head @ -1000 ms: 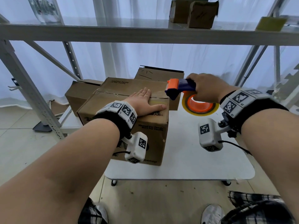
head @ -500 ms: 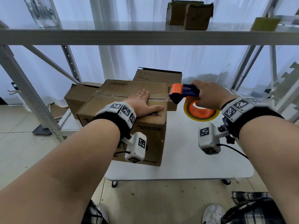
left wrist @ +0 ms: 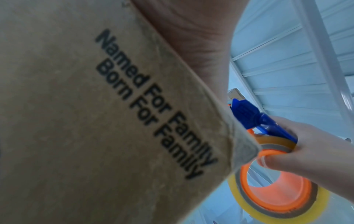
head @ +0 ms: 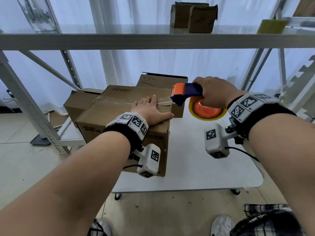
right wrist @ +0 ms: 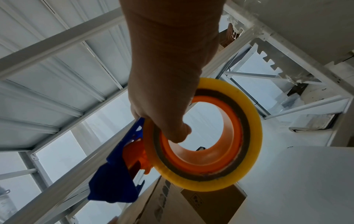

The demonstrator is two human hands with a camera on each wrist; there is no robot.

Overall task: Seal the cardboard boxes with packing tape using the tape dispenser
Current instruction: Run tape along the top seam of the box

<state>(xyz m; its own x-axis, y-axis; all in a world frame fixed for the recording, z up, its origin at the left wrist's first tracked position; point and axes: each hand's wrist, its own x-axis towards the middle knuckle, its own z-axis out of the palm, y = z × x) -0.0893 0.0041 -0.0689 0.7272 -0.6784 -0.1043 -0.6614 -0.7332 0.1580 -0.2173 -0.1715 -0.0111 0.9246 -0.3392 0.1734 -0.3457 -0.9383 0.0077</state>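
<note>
A brown cardboard box (head: 105,120) printed "Named For Family" (left wrist: 149,103) stands on the left part of the white table (head: 196,167). My left hand (head: 150,110) lies flat on its top near the right edge, fingers straight. A strip of clear tape (head: 109,101) runs along the top seam, out to the blue and orange tape dispenser (head: 185,95). My right hand (head: 214,94) grips the dispenser just off the box's right edge, fingers through its orange core (right wrist: 206,133), with the yellowish tape roll (head: 207,112) below it.
Two more cardboard boxes (head: 80,103) (head: 162,81) stand behind the taped one. A metal shelf beam (head: 153,40) crosses above, carrying small boxes (head: 194,16) and a glass jar (head: 39,14). A slanted rack post (head: 30,113) stands at the left.
The right hand has lowered and then drawn the dispenser slightly right off the box's edge, and a stretch of tape now spans from seam to dispenser. The left hand stays pressed on the box.
</note>
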